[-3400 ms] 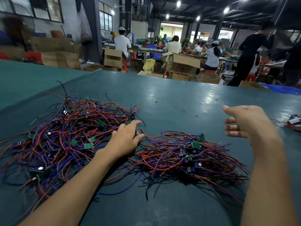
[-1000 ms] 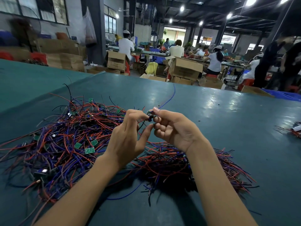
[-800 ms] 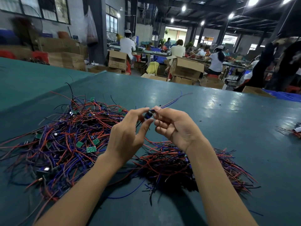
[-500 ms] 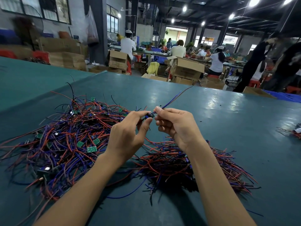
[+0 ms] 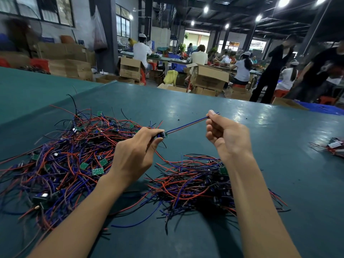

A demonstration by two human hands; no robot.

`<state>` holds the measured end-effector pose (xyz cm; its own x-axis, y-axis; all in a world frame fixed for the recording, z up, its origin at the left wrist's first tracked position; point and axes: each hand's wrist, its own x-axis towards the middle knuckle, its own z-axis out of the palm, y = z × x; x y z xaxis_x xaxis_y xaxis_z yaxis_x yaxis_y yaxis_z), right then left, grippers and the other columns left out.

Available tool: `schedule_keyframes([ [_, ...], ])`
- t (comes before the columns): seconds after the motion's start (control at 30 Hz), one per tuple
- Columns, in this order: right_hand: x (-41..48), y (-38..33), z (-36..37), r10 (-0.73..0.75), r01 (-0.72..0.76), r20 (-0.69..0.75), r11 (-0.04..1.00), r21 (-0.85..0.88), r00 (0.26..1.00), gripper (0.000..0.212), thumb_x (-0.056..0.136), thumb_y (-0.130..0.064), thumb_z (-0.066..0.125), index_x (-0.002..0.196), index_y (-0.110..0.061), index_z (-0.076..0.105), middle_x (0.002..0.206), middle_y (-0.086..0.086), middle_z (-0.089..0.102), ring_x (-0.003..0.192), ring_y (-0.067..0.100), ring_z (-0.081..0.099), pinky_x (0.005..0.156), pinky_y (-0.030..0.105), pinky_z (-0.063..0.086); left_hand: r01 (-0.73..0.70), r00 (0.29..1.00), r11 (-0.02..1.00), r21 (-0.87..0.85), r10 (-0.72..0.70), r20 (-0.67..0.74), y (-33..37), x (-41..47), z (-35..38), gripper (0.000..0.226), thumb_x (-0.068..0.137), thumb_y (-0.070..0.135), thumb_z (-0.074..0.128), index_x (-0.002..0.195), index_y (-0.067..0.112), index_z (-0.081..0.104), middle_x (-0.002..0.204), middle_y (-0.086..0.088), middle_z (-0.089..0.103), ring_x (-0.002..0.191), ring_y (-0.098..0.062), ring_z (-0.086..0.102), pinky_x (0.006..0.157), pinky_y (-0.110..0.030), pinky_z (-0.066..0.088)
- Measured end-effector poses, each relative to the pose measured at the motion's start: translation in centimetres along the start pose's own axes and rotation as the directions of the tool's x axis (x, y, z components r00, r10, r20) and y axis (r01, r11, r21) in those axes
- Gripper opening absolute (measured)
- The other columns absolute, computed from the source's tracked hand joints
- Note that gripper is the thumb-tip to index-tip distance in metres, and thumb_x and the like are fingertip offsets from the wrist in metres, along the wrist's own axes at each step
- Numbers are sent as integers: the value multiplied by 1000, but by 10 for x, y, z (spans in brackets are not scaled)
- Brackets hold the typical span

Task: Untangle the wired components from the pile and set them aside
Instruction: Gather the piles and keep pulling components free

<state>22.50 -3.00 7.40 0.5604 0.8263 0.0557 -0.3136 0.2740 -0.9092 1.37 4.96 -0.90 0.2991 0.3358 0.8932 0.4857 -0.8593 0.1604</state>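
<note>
Near edge, ctr-right: a smaller tangle (image 5: 195,183) of red/blue/black wires lies on the tabletop (image 5: 288,192). The bigger pile (image 5: 65,161), w/ small green boards, spreads toward the left edge; board print is too small to read. Above them my left hand (image 5: 134,155) pinches the wired component (image 5: 161,135) betw thumb and fingers, off the tabletop. Its blue/red wire pair (image 5: 188,125) runs taut, long axis left-to-right, angled toward the far edge, to my right hand (image 5: 227,135), which pinches the free ends. By the right edge a small bundle (image 5: 333,148) lies well apart. Past the far edge are cardboard boxes (image 5: 208,77), lettering blurred.
</note>
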Motion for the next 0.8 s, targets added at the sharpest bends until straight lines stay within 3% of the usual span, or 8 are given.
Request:
schedule_keyframes([
  [0.17, 0, -3, 1, -11, 21, 127, 996, -81, 992, 23, 85, -25, 79, 91, -4, 74, 74, 4, 71, 63, 13, 65, 59, 26, 56, 101, 995, 992, -72, -102, -9, 1, -3, 1, 26, 103, 24, 55, 120, 9, 67, 104, -2, 69, 77, -18, 65, 56, -40, 53],
  [0.27, -6, 1, 8, 138, -23, 315, 940, -342, 939, 49, 78, -39, 80, 103, 2, 72, 80, 7, 71, 68, 17, 66, 60, 28, 56, 194, 979, 965, -178, -202, -26, 4, 1, 5, 26, 102, 26, 55, 122, 11, 65, 104, 1, 67, 80, 0, 55, 69, -25, 50],
  [0.33, -13, 11, 20, 245, -46, 387, 889, -457, 889, 47, 82, -38, 79, 103, 3, 74, 82, 8, 71, 69, 19, 66, 60, 28, 55, 200, 977, 944, -264, -214, -24, 8, 4, 7, 27, 102, 24, 57, 123, 11, 65, 106, 0, 68, 87, 8, 56, 78, -15, 46],
  [0.4, -19, 21, 31, 292, -69, 424, 882, -467, 857, 33, 87, -33, 77, 94, -1, 76, 84, 10, 69, 71, 19, 65, 60, 27, 55, 164, 985, 931, -326, -174, -2, 10, 5, 9, 27, 101, 17, 58, 124, 7, 66, 107, -4, 69, 95, -3, 63, 85, -22, 50],
  [0.47, -21, 28, 38, 289, -70, 427, 886, -459, 857, 23, 89, -26, 76, 86, -4, 76, 83, 13, 67, 69, 18, 66, 58, 25, 55, 153, 988, 926, -345, -152, 31, 12, 5, 10, 29, 100, 9, 59, 127, 3, 66, 101, -8, 67, 91, -17, 66, 82, -33, 53],
  [0.57, -19, 30, 36, 249, -67, 371, 895, -441, 895, 23, 88, -24, 78, 89, 0, 76, 79, 13, 66, 66, 18, 66, 55, 24, 53, 238, 971, 879, -412, -220, 91, 13, 3, 12, 32, 100, 12, 60, 131, 6, 65, 86, 4, 59, 70, 0, 56, 67, -27, 49],
  [0.73, -12, 18, 27, 173, -77, 243, 930, -360, 954, 20, 86, -25, 78, 81, -5, 77, 68, 8, 67, 60, 19, 65, 51, 23, 51, 415, 907, 773, -479, -395, 147, 10, 3, 10, 9, 93, 20, 70, 92, 16, 78, 73, 8, 69, 54, 0, 52, 53, -22, 39],
  [0.8, -9, 11, 20, 132, -63, 201, 947, -316, 971, 20, 85, -25, 78, 78, -6, 77, 68, 7, 68, 58, 18, 65, 51, 23, 52, 464, 881, 742, -484, -444, 164, 6, 4, 9, 10, 92, 23, 72, 88, 17, 80, 71, 7, 71, 51, -3, 50, 50, -26, 40],
])
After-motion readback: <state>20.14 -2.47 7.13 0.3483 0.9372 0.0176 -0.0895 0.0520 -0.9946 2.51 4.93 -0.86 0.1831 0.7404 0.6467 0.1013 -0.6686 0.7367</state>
